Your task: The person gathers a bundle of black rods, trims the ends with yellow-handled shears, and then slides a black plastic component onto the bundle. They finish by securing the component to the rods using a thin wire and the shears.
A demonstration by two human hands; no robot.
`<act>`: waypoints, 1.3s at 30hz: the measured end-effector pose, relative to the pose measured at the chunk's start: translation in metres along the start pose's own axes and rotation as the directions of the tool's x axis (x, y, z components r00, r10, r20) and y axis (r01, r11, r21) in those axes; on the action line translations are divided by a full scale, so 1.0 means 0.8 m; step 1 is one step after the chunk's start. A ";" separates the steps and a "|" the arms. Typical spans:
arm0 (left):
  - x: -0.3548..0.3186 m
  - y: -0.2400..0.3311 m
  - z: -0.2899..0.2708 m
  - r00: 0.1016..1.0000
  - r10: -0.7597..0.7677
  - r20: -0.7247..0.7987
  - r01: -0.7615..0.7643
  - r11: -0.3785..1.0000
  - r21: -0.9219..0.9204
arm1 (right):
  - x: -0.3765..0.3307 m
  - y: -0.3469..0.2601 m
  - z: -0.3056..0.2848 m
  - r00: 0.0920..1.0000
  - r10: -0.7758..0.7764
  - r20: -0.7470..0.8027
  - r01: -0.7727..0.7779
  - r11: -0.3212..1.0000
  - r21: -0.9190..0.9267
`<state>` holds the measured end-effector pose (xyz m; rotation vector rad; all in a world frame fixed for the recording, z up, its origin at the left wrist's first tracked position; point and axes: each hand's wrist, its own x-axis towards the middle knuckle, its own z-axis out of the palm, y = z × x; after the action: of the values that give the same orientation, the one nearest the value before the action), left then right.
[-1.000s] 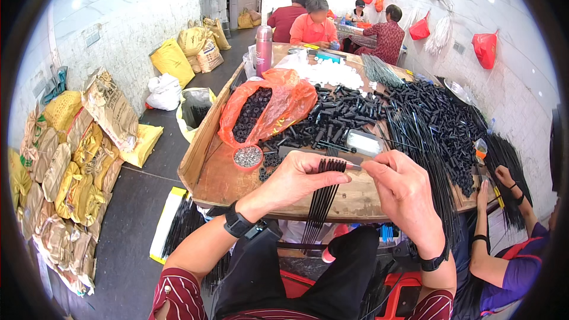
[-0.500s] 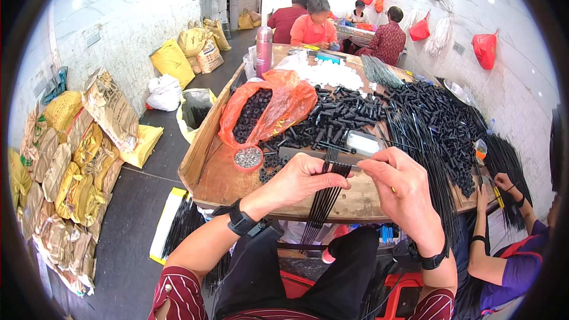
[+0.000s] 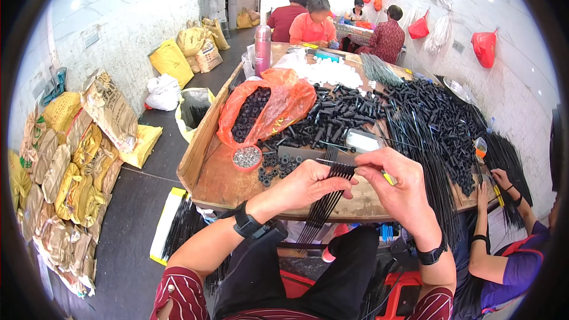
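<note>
My left hand (image 3: 314, 185) is closed around a fanned row of thin black rods (image 3: 317, 220), thumb over them, in front of the table's near edge. The rods slant down toward my lap, and their upper ends rise past my fingers. Across the rods near my fingertips runs a thin metal rod (image 3: 325, 160). My right hand (image 3: 396, 182) pinches at its right end, close to the left fingertips. Something small and yellow (image 3: 388, 178) shows beside the right fingers; whether I hold it is unclear.
A wooden table (image 3: 237, 186) bears heaped black tubular parts (image 3: 344, 109), a red bag (image 3: 290, 98) of black pieces, a bowl of metal bits (image 3: 246, 157), a clear box (image 3: 363, 141) and a flask (image 3: 262, 53). A co-worker's hands (image 3: 495, 186) are at right. Sacks (image 3: 74, 184) line the left wall.
My right fingertips have moved slightly left, against the row of black rods. The metal rod now shows on the rods' left side. My left hand has shifted a little and still grips the row.
</note>
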<state>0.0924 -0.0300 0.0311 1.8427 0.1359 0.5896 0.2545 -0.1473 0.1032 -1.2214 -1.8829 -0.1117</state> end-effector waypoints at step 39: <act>-0.008 0.061 -0.045 0.523 0.192 -0.830 -0.382 0.924 -0.027 | -0.075 0.070 0.097 0.607 0.357 0.710 -0.655 0.730 0.193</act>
<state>0.0609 -0.0190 0.0824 1.2441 0.3729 1.6347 0.2597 -0.1228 -0.0069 -1.5393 -1.8213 1.1450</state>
